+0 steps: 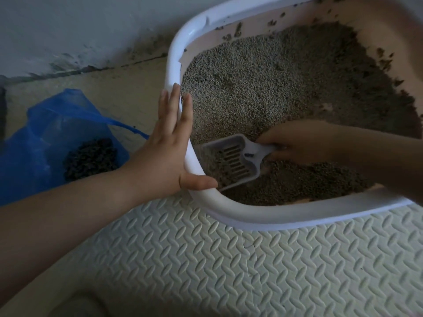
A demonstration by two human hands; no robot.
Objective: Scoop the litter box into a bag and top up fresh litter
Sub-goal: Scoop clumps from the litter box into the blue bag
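Head view: the litter box (174, 60), white-rimmed with a pale inner wall, stands on a ribbed foam mat (229, 259) near the wall (68, 26). Grey litter (263, 83) covers its floor, and dark residue clings to the far and right inner walls.

The left hand (167, 152) lies flat against the box's left rim, fingers straight and thumb spread along the near corner, gripping nothing. The right hand (295, 145) is inside the box, fingers curled around the handle of the slotted scoop (231, 161). The scoop's basket rests in the litter at the near left corner, just beside the left thumb, with some granules in it.

A blue bag (45, 138) lies open on the floor left of the box, holding dark clumps (91, 159).
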